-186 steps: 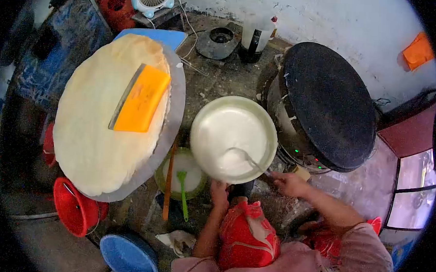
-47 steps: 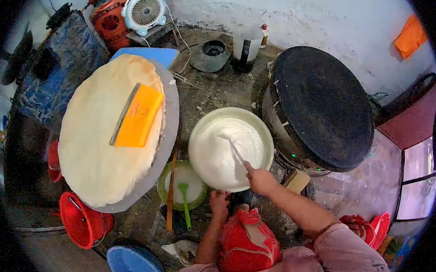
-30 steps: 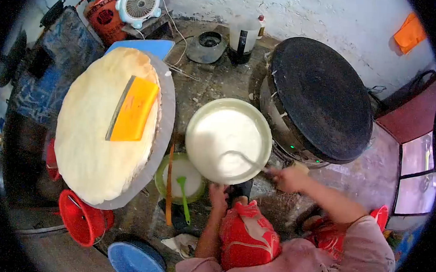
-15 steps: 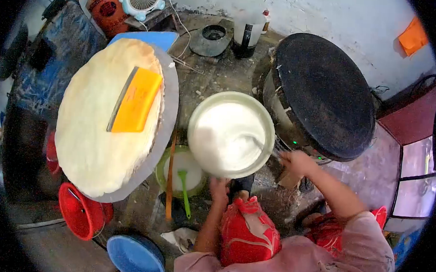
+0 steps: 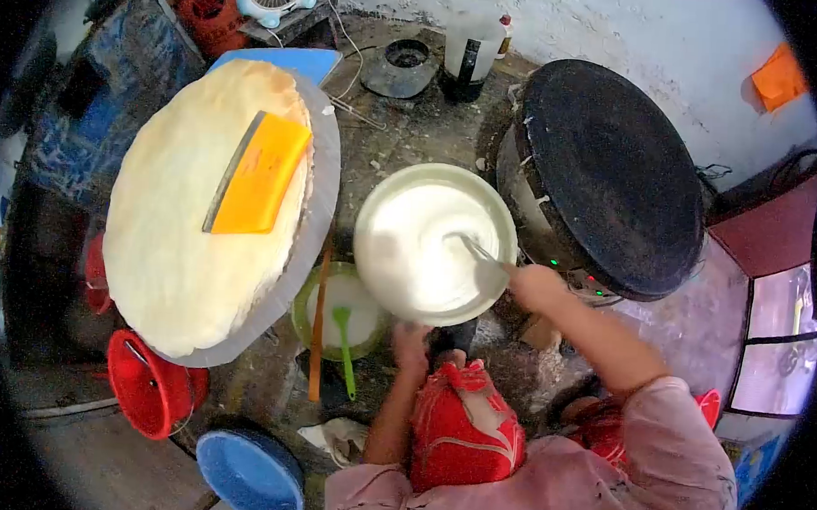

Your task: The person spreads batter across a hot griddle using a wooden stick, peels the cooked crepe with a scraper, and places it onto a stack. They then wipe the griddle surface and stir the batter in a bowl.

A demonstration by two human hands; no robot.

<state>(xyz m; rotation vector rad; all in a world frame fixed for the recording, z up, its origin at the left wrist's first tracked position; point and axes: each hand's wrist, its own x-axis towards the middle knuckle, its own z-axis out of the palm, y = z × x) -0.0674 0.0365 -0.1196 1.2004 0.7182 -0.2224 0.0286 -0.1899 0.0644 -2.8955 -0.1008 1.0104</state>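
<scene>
A pale bowl (image 5: pixel 368 281) of white batter (image 5: pixel 418 246) stands in the middle of the view. My left hand (image 5: pixel 411 348) grips the bowl at its near rim, with the fingers partly hidden beneath it. Closed around a metal whisk (image 5: pixel 489 256), my right hand (image 5: pixel 536 288) is at the bowl's right side. The whisk slants into the batter, its lower end sunk out of sight, and swirl marks ring it.
Left is a round stack of thin pancakes (image 5: pixel 183 209) with an orange scraper (image 5: pixel 261 176) on top. A black round griddle (image 5: pixel 613 173) stands right. Below are a green basin (image 5: pixel 301 319) with a green spatula (image 5: pixel 344 339), a red bucket (image 5: pixel 138 394) and a blue basin (image 5: pixel 248 476).
My right hand has moved slightly up and left, and the whisk has shifted up through the batter. My left hand stays at the bowl's near rim. The view has shifted slightly.
</scene>
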